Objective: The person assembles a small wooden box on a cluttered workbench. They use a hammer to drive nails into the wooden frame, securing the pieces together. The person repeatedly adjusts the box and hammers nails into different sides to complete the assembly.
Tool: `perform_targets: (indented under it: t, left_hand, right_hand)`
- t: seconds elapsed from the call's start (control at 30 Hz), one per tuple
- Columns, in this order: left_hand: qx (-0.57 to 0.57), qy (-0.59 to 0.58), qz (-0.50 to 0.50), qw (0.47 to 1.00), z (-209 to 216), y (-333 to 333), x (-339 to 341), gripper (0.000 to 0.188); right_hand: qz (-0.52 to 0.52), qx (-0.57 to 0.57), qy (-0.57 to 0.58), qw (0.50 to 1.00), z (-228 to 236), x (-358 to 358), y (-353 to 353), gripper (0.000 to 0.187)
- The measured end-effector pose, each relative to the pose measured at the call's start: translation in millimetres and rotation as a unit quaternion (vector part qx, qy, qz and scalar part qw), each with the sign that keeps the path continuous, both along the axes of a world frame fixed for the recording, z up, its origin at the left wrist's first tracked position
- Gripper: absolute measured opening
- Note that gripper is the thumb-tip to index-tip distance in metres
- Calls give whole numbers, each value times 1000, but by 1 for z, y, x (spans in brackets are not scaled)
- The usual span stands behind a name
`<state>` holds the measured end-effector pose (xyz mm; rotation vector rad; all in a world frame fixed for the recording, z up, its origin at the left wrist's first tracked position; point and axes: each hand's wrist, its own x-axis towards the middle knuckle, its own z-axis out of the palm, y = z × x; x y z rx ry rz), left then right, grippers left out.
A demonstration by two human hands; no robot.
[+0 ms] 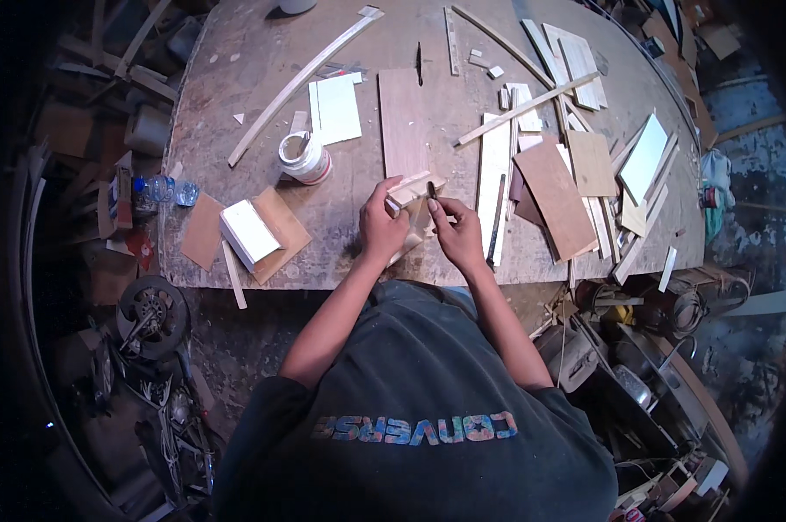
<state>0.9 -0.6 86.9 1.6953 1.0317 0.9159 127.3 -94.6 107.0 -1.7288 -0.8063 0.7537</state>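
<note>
Near the front edge of the worktable, my left hand (pixel 384 226) is closed around a small pale wooden piece (pixel 413 190) with an angled shape. My right hand (pixel 459 233) pinches a small dark tool (pixel 432 189) whose tip is against the right end of that piece; its exact kind is too small to tell. Just beyond my hands lies a flat reddish-brown board (pixel 404 117). An open white tub (pixel 305 158) with a smeared rim stands to the left of them, something upright inside it.
A thin dark blade (pixel 420 65) sticks up from the worktable (pixel 227 104) past the board. Wooden strips and brown panels (pixel 555 198) crowd the right side. At left lie a white block (pixel 250 233) and a plastic bottle (pixel 160 188). A wheel (pixel 153 317) stands below the table's left edge.
</note>
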Motion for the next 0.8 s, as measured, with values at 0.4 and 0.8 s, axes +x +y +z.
perform_targets:
  t: [0.4,0.8]
  left_hand:
    - [-46,-52,80,994,-26,5,-8,37]
    - [-453,-84,102,882,-36,1,-10,74]
  right_hand:
    - [45,-102,-29,993,-11,10,-11,35]
    - [-86,-36,230,969,-68,33,-4,38]
